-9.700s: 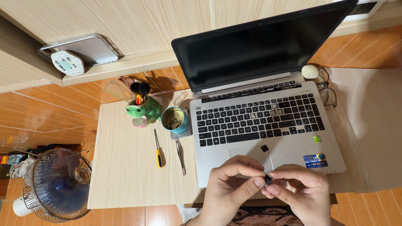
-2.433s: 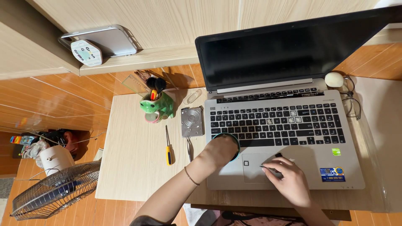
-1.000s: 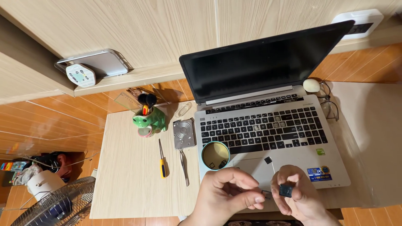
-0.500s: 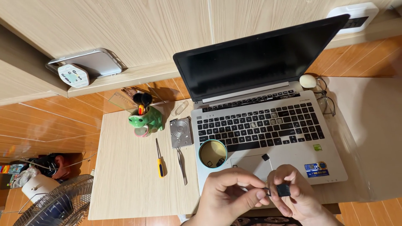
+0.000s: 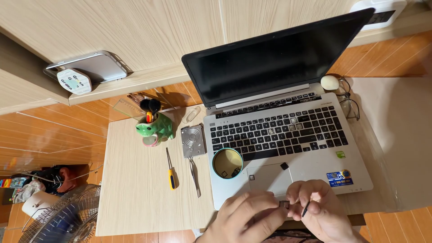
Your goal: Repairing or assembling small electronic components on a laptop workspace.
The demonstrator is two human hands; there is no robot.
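My left hand (image 5: 245, 219) and my right hand (image 5: 321, 211) meet at the near edge of an open silver laptop (image 5: 288, 135), below its touchpad. Between their fingertips sits a small dark keycap (image 5: 284, 204), pinched from both sides. My right hand also holds a thin dark tool (image 5: 305, 209). A loose black keycap (image 5: 284, 166) lies on the palm rest above the touchpad. A round teal-rimmed cup (image 5: 227, 163) with small parts inside stands on the laptop's left palm rest. Several keys on the keyboard (image 5: 279, 130) look bare.
On the light wooden table (image 5: 135, 193) lie a yellow-handled screwdriver (image 5: 170, 171), tweezers (image 5: 195, 176), a square metal plate (image 5: 193, 140) and a green frog-shaped holder (image 5: 155, 127). Glasses (image 5: 348, 96) and a white round object (image 5: 330, 82) sit right of the laptop. A fan (image 5: 63, 220) stands lower left.
My hands have drawn closer together at the laptop's front edge, both now pinching the small keycap. The view shifted slightly; the cup and tools stay put.
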